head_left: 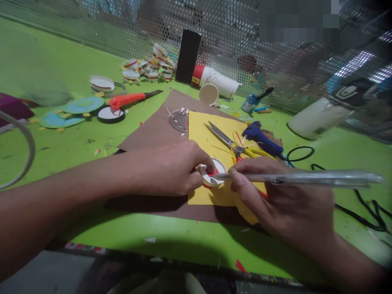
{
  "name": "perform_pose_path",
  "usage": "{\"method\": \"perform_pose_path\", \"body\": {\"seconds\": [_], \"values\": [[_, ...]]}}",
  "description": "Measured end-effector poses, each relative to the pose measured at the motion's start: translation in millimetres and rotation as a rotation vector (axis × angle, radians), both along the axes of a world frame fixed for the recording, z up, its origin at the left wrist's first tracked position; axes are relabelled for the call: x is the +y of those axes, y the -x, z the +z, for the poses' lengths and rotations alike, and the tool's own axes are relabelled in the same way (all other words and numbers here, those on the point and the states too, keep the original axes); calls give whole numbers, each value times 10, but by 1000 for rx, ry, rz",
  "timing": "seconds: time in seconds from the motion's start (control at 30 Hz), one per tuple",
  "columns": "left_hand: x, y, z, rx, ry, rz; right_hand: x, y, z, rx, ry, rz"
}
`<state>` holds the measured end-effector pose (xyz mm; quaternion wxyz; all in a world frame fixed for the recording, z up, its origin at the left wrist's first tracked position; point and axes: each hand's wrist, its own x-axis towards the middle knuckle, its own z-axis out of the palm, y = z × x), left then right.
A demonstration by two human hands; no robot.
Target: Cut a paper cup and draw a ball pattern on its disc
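My left hand (180, 167) has its fingers curled, with the index fingertip pressing a small red paper piece (211, 171) and the thumb at the rim of a white cut-off cup bottom (221, 166). This round piece lies on a sheet of yellow paper (202, 196). Between the thumb and fingers of my right hand (275, 200) is a clear pen (306, 178), its tip meeting the cup bottom beside the red piece. Just beyond the right hand lie scissors (225, 136) with yellow handles and a blue glue gun (263, 139).
Under the yellow paper lies a brown board (153, 122). An orange cutter (131, 99), blue paper rings (82, 105) and cup pieces (131, 75) are at left. Stacked paper cups (217, 81), a black box (188, 57), a blue jar (250, 103) and a white bottle (315, 118) stand or lie behind.
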<state>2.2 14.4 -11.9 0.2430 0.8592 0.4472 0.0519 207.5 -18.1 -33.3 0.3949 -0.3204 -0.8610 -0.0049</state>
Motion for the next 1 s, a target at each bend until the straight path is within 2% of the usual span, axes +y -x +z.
{"method": "perform_pose_path", "body": {"seconds": [0.73,1.0], "values": [[-7,6,-6,-1,-23,2,12,44,18,0,35,22],[-9,10,-19,17,-45,-4,5,45,35,-21,56,-10]]}}
